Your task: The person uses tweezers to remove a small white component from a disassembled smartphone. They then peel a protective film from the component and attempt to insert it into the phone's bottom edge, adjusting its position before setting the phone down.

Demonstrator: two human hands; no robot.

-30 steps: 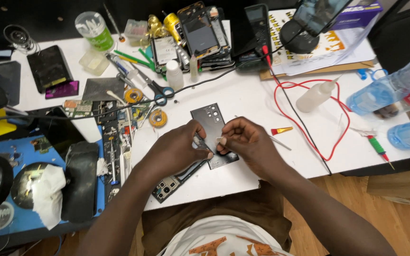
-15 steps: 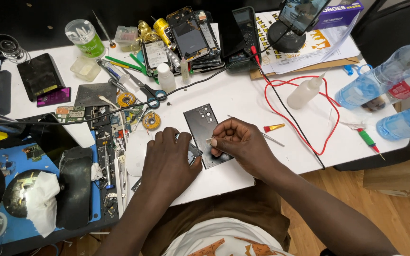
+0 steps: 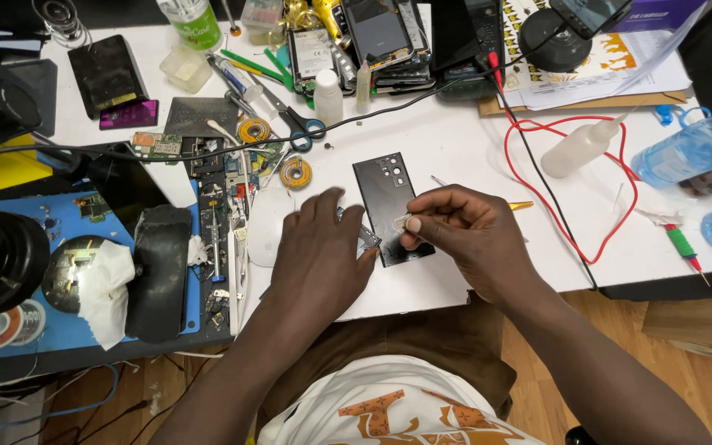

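Back cover (image 3: 391,206) looks thin, slick, probably fragile
Your left hand (image 3: 319,259) presses flat beside it; right hand (image 3: 463,235) pinches something small over it. Grip its edges.

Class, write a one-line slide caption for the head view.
Left hand steadies a black rectangular phone back panel while right hand pinches a small pale piece.

bright even overhead light on my white table (image 3: 455,148), soft shadows under my hands. mild glare on the black phone back (image 3: 389,194). edges bend, centre sharp.
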